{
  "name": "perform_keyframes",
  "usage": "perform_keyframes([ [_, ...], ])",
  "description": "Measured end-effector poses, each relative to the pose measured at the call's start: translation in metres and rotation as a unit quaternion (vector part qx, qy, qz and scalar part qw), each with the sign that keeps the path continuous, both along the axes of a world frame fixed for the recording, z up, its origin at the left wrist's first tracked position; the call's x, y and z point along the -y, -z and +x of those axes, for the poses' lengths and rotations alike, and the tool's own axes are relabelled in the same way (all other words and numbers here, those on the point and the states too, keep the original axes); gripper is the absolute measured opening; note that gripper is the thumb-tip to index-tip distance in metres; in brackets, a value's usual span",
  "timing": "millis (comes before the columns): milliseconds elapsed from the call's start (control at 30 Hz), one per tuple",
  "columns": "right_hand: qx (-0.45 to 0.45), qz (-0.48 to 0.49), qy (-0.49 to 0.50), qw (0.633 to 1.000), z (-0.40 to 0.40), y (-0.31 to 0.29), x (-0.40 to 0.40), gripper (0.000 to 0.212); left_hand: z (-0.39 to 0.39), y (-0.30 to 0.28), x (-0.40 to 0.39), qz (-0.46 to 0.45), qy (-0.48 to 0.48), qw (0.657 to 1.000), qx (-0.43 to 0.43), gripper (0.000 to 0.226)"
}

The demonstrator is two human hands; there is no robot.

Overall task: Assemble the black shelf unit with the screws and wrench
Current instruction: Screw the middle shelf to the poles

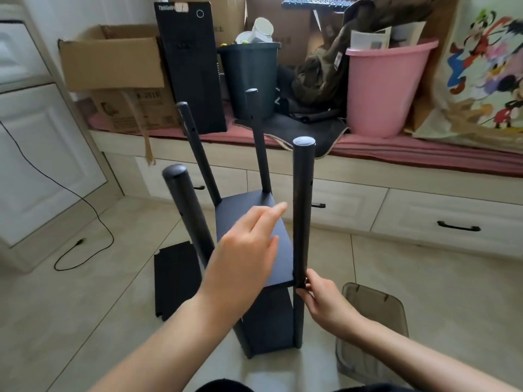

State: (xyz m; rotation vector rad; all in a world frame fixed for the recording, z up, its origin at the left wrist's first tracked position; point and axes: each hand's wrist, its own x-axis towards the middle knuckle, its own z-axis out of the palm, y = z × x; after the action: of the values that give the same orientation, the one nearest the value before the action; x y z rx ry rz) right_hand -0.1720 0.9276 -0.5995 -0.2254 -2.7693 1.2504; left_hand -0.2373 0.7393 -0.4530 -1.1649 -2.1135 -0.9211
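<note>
The right hand [319, 299] pinches the near right pole [302, 222] of the black shelf unit [263, 267] with its fingertips, right where the upper shelf board [254, 222] meets that pole. The left hand [243, 250] hovers over the same board with fingers loosely extended and the forefinger reaching toward the pole, holding nothing; it is blurred, so whether it touches the board cannot be told. The unit stands upright on the tiled floor [85, 292] in the near centre, with a lower shelf board [268, 326] beneath the upper one and four round poles rising well above the boards: the near left pole [186, 210], the far left pole [198, 154], the far right pole [259, 142] and the one being pinched. Small holes show along the poles. No screws or wrench can be made out. A loose black panel [172, 278] lies flat on the floor just left of the unit, and a translucent grey container [376, 306] sits near right, partly behind the right forearm. A black cable [70, 193] trails over the floor on the far left beside white cabinet doors [36, 154]. Beyond the unit runs a low window seat [424, 162] with drawers, carrying cardboard boxes [113, 63], a black computer tower [189, 66], a dark bin [249, 77] and a pink bucket [385, 86].
</note>
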Motion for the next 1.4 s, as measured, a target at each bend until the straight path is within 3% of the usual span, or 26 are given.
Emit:
perform_keyframes([
  [100,0.014,0.029,0.008,0.999,0.006,0.004,-0.013,0.025,-0.001,-0.007,0.036,0.019,-0.091,0.98,-0.178,0.011],
  [167,0.028,0.035,0.014,0.999,0.008,0.006,-0.02,0.029,-0.004,-0.012,0.052,0.035,-0.146,0.976,-0.158,0.001],
  [200,0.033,0.036,0.018,0.999,0.009,0.007,-0.023,0.031,-0.006,-0.013,0.055,0.054,-0.159,0.981,-0.098,0.009],
  [267,0.04,0.035,0.019,0.998,0.01,0.008,-0.027,0.035,-0.009,-0.015,0.055,0.104,-0.107,0.983,0.105,0.024],
  [333,0.044,0.032,0.018,0.998,0.01,0.006,-0.028,0.038,-0.013,-0.013,0.05,0.138,-0.003,0.951,0.278,0.029],
  [433,0.058,0.03,0.016,0.998,0.008,0.0,-0.027,0.041,-0.023,-0.006,0.046,0.111,0.12,0.908,0.385,0.036],
  [533,0.088,0.069,0.021,0.994,0.004,-0.004,-0.033,0.032,-0.027,-0.001,0.042,0.098,0.142,0.91,0.377,0.029],
  [600,0.104,0.173,0.041,0.978,0.0,-0.012,-0.038,0.018,-0.028,-0.002,0.04,0.107,0.137,0.914,0.368,0.03],
  [667,0.113,0.25,0.078,0.958,-0.003,-0.024,-0.04,0.034,-0.027,-0.002,0.036,0.103,0.134,0.918,0.358,0.031],
  [733,0.125,0.235,0.121,0.956,-0.006,-0.04,-0.041,0.04,-0.021,-0.001,0.029,0.094,0.128,0.925,0.346,0.036],
  [867,0.085,0.15,0.112,0.979,0.001,-0.083,-0.037,0.008,-0.003,-0.002,-0.003,0.068,0.124,0.942,0.305,0.033],
  [1000,0.061,-0.055,-0.003,0.997,0.031,-0.129,-0.01,0.052,0.011,-0.008,-0.044,0.044,0.124,0.956,0.264,0.033],
  [1100,-0.015,-0.131,0.02,0.991,0.044,-0.138,0.004,0.05,0.013,-0.014,-0.062,0.001,0.141,0.948,0.286,0.024],
  [1167,-0.034,-0.134,0.061,0.989,0.045,-0.141,0.009,0.044,0.007,-0.022,-0.059,-0.014,0.177,0.935,0.307,0.019],
  [1233,-0.036,-0.114,0.083,0.989,0.043,-0.142,0.01,0.034,-0.007,-0.028,-0.045,0.006,0.188,0.928,0.323,0.043],
  [1300,-0.038,-0.102,0.095,0.99,0.04,-0.14,0.01,0.026,-0.027,-0.029,-0.027,0.049,0.138,0.934,0.327,0.054],
  [1400,-0.046,-0.086,0.108,0.989,0.038,-0.138,0.012,0.02,-0.067,-0.021,-0.004,0.107,0.019,0.941,0.32,0.027],
])
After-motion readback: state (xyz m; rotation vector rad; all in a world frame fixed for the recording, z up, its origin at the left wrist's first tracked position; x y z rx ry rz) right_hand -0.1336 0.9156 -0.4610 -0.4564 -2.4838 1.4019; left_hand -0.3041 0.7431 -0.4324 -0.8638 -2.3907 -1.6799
